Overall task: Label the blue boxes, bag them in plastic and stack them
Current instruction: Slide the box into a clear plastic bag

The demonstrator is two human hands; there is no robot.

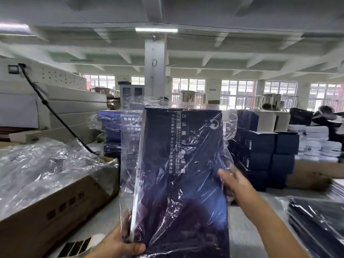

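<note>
blue box is held up on end at ctr of view, above the table, nearly upright. it's inside a clear plastic bag, wrinkled, w/ slack film hanging off the box's left side and sticking up past its top edge. white print runs down the front face, too blurred to read.

left hand is at the btm left corner. thumb curls over the front face, other fingers go behind, so it's clamped on the box thru the film. right hand is at the box's right edge, abt mid height, fingers reaching in against the bag. motion blur there, so can't tell if it pinches the film or only presses on it.

left side: cardboard carton w/ a heap of loose clear bags on top. behind the held box sits a stack of bagged blue boxes. right of it is a bigger stack of dark boxes, then piles of white stuff. btm right, more dark bagged items lie flat on the table. black cable runs down from a grey machine at far left. pillar and windows in bg.
</note>
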